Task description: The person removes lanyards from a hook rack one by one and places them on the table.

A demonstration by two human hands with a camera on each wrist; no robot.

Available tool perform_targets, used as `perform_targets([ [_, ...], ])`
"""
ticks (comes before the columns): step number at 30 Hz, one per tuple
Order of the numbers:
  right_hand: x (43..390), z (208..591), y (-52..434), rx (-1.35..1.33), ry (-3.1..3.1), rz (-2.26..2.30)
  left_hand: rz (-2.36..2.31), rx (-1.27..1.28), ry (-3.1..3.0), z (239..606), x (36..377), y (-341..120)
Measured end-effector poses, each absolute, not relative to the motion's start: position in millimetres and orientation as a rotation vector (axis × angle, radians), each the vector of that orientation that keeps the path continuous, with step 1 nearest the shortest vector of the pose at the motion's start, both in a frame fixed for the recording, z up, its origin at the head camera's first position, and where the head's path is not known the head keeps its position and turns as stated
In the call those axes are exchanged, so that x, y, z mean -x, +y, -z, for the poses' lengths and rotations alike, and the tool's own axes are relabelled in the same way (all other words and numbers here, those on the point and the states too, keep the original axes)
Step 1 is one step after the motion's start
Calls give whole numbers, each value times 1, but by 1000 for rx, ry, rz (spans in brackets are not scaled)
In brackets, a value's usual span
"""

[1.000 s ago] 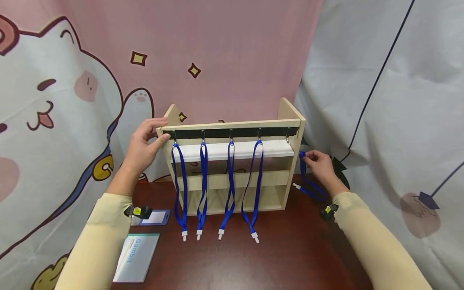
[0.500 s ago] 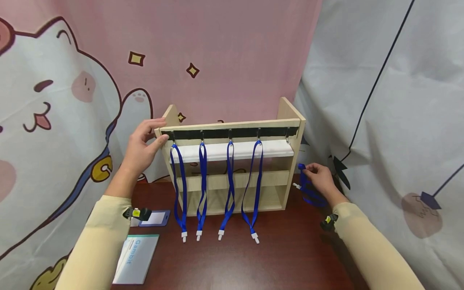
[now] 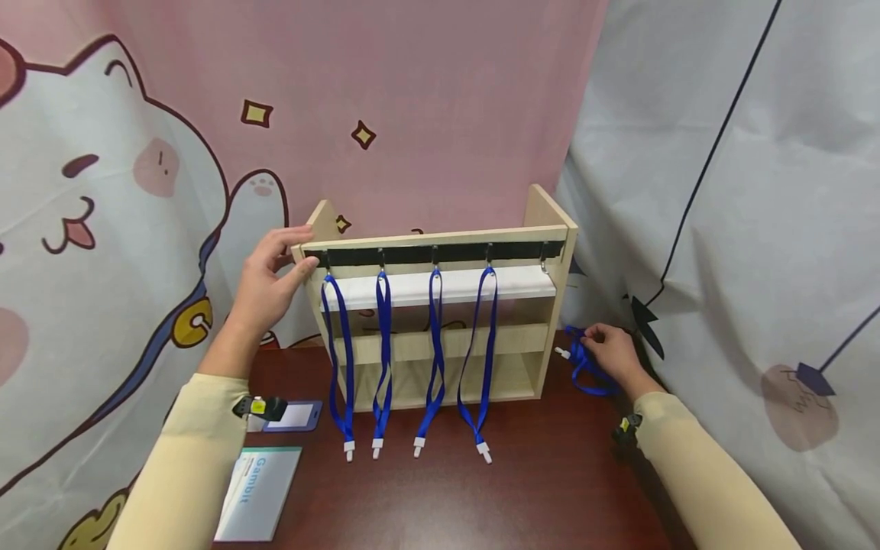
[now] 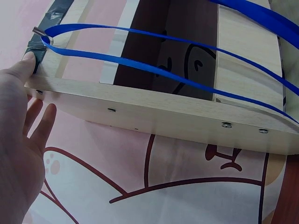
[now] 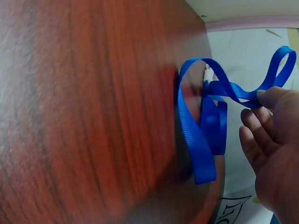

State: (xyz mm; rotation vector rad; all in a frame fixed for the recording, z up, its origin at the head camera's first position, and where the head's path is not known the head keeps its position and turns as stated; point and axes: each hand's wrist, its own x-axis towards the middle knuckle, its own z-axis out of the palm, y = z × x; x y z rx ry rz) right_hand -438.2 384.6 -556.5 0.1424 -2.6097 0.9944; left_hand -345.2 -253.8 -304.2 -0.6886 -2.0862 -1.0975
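Nearest me, at seven o'clock on the table, lies a booklet reading "Gambit". Farther out at three o'clock, my right hand pinches a blue lanyard, bunched on the table beside the rack; it looks soft, light and floppy, best taken near its loop. Farthest, at ten o'clock, my left hand rests open-fingered against the rack's top corner.

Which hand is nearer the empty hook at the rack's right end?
Right. The right hand sits low beside the rack's right side, pinching a loose lanyard; the left hand holds the far left end, opposite the empty hook.
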Motion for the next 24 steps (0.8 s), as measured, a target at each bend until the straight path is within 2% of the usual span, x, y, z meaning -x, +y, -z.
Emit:
perform_targets([
  [24,441,581,385,-85,-2665,-969,1129,686,-2079,304,344,-252],
])
